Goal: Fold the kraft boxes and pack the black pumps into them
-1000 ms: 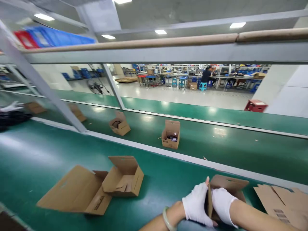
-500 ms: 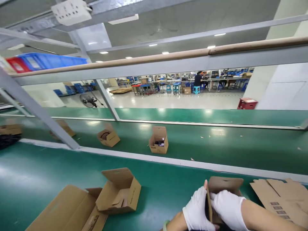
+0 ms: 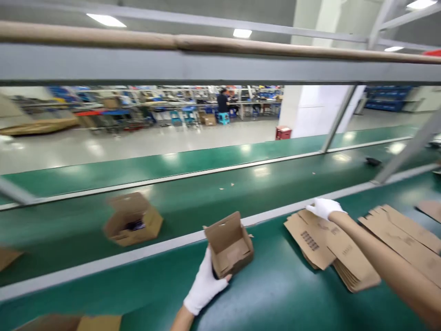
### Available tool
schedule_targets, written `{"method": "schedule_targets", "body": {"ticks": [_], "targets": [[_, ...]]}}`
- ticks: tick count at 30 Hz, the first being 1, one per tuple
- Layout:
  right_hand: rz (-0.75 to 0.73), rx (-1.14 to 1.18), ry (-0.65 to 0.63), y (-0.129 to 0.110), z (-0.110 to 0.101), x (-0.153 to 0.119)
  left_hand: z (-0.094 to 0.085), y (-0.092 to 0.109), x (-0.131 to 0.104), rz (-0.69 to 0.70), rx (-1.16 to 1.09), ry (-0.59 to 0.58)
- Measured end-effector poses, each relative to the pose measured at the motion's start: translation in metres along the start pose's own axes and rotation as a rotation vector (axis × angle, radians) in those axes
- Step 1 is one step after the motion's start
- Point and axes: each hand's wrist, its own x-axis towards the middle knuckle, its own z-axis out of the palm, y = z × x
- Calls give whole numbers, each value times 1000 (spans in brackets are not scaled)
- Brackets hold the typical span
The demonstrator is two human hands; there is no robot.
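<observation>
My left hand (image 3: 206, 282), in a white glove with bare fingertips, holds a small open cardboard box (image 3: 230, 248) from its left and lower side. The box has its lid flap raised and its inside looks bare. Off to the right, my right hand (image 3: 324, 208), also gloved, is at the far edge of a stack of flat cardboard blanks (image 3: 347, 250). Its fingers are bent over the top blank (image 3: 312, 234), and the fingertips are partly hidden. Printed marks show on the blanks.
An open box with a dark item (image 3: 136, 218) stands on the farther green belt (image 3: 193, 207). More flat cardboard (image 3: 406, 234) lies at the right. Cardboard (image 3: 99, 322) shows at the lower left. A slanted metal post (image 3: 409, 147) stands at right; a rail (image 3: 220, 64) crosses above.
The view has swung right. My right hand has left the box and reached the flat blanks on the right. My left hand still holds the box, now with its opening showing.
</observation>
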Motion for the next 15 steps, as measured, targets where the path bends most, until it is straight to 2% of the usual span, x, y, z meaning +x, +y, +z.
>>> {"method": "schedule_targets", "body": {"ticks": [5,9,12,13,15], "targets": [[94,69,-4,6,27,6,-4,1,0,-137,51,-63],[63,105,103,-5,30,0,-3,9,-1,-242,61,-17],[-103,138,164,-32,32,-19,-4,13,-1,-273,37,16],[-198,156,143,-46,36,-27,-5,13,-1,-269,34,23],[-435,194,14,-79,46,-43,-7,15,-3,-265,33,34]]}}
